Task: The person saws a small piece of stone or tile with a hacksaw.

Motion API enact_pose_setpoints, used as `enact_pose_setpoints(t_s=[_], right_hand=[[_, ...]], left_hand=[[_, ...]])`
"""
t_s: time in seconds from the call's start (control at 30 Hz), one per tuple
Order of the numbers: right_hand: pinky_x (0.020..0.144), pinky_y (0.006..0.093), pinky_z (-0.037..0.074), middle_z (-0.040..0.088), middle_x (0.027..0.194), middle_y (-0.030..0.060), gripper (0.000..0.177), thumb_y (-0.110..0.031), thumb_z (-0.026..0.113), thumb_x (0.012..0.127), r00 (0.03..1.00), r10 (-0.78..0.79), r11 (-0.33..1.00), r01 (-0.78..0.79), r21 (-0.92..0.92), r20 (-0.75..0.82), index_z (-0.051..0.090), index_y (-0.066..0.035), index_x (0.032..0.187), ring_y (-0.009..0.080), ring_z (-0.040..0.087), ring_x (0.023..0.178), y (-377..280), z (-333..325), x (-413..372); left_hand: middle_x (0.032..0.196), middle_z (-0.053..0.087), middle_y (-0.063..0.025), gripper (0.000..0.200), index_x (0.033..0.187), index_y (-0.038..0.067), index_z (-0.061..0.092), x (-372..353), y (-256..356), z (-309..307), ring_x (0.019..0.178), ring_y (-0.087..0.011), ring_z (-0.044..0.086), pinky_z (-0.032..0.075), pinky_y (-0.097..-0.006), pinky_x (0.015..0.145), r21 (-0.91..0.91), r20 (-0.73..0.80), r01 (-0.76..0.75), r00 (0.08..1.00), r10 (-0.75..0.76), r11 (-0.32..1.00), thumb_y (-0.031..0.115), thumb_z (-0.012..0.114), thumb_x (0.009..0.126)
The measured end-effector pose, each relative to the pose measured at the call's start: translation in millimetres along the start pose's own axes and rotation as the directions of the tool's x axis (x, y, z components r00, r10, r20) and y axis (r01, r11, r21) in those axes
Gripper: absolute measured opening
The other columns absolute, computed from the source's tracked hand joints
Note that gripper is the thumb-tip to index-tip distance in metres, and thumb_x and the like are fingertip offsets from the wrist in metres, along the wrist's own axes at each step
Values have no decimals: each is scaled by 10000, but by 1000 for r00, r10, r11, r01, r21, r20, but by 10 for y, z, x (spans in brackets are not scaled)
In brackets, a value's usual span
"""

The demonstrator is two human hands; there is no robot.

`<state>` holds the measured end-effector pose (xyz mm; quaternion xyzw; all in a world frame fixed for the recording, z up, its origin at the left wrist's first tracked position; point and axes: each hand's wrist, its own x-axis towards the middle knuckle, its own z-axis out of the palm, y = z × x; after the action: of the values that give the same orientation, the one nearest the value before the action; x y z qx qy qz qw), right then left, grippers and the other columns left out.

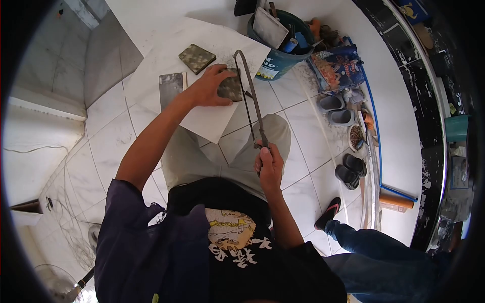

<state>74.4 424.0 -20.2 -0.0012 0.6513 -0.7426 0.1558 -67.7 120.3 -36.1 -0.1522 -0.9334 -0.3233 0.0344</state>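
My left hand [209,89] is spread over a dark mottled tile piece [231,86], its fingers on the top and lower edges. In my right hand [269,164] is the handle of a hacksaw [251,86]. The saw's blade runs along the right edge of that piece. Another dark square piece [197,58] lies behind my left hand, and a grey marbled piece [172,88] lies to its left. All three rest on a white board [212,123] above my knees.
A green bucket [277,64] of tools stands beyond the board's right corner. Grey clogs [341,117], dark shoes [351,171] and a blue pipe [376,126] are on the right. Another person's jeans-clad leg [374,247] reaches in at lower right. Loose wires [70,222] lie at left.
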Motion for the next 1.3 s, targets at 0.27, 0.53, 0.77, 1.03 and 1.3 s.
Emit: enact_pose_setpoints(t_s=[0.27,0.53,0.77,1.03,1.3], right_hand=[[562,260,373,458,688,-7,375,-295,483,1109,1000,14,1000,-14,-15,16,598,24,1270,75,422,604,-14,20,-36],[569,260,384,455,694,-12,379,-324,479,1106,997,80,997,-80,12,-9,586,12,1247,71,418,603,30,78,-103],[561,257,378,462,685,-13,374,-318,465,1107,1000,-15,979,12,-204,-11,575,8,1255,71,415,598,106,97,-119],[567,269,398,489,685,4,389,-330,454,1117,999,4,991,-8,-136,-34,592,13,1241,91,460,603,43,73,-109],[573,274,416,498,706,16,402,-345,448,1123,1000,11,995,-12,-98,-11,591,14,1233,94,469,606,14,82,-108]], left_hand=[[1579,394,-228,829,1450,179,617,48,-47,-44,1469,-430,373,345,-476,1220,-55,62,-52,997,55,997,273,937,692],[1608,387,-194,781,1500,212,573,78,-49,-125,1497,-381,374,326,-467,1242,-97,112,-51,992,62,994,296,889,790],[1467,567,-126,385,1449,80,564,239,-222,-586,1335,-219,542,435,-341,1107,-642,-330,-49,919,-217,765,208,542,1086],[1525,489,-234,466,1355,105,642,-38,-19,162,1433,-442,449,382,-510,1185,55,-220,-133,965,142,990,305,740,946],[1579,422,-239,531,1440,171,621,-107,-17,181,1495,-468,357,328,-522,1224,134,-159,-114,978,135,984,391,709,964]])
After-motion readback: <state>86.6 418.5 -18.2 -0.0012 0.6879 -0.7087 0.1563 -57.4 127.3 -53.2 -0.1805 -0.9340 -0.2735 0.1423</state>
